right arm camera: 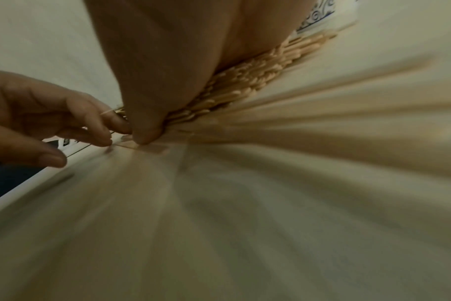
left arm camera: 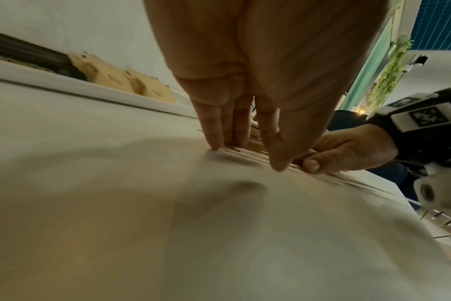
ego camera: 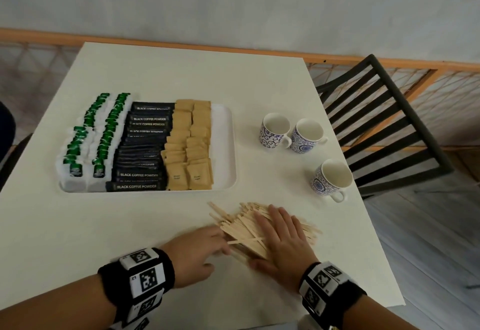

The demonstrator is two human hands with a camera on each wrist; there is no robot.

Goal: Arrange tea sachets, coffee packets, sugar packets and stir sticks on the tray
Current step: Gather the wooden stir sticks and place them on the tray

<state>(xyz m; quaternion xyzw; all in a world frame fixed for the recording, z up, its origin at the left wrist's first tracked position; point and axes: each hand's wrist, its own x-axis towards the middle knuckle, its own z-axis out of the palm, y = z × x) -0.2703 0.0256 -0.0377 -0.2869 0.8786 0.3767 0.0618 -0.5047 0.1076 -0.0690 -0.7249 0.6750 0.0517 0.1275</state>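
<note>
A white tray [ego camera: 224, 148] holds rows of green-and-white tea sachets [ego camera: 96, 135], black coffee packets [ego camera: 142, 148] and tan sugar packets [ego camera: 189, 148]; a bare strip runs along its right side. A loose pile of wooden stir sticks [ego camera: 241, 226] lies on the table in front of the tray. My right hand [ego camera: 270, 236] lies flat on top of the pile, fingers straight, thumb at the near side. My left hand [ego camera: 220, 245] touches the pile's left end with straight fingertips [left arm camera: 215, 142]. In the right wrist view the stick ends [right arm camera: 245, 81] fan out under my palm.
Three blue-patterned cups [ego camera: 275, 129] [ego camera: 307, 135] [ego camera: 332, 176] stand right of the tray. A black slatted chair [ego camera: 384, 122] sits past the table's right edge. The sugar packets [left arm camera: 142, 85] and tray rim [left arm camera: 90, 87] show behind my left hand.
</note>
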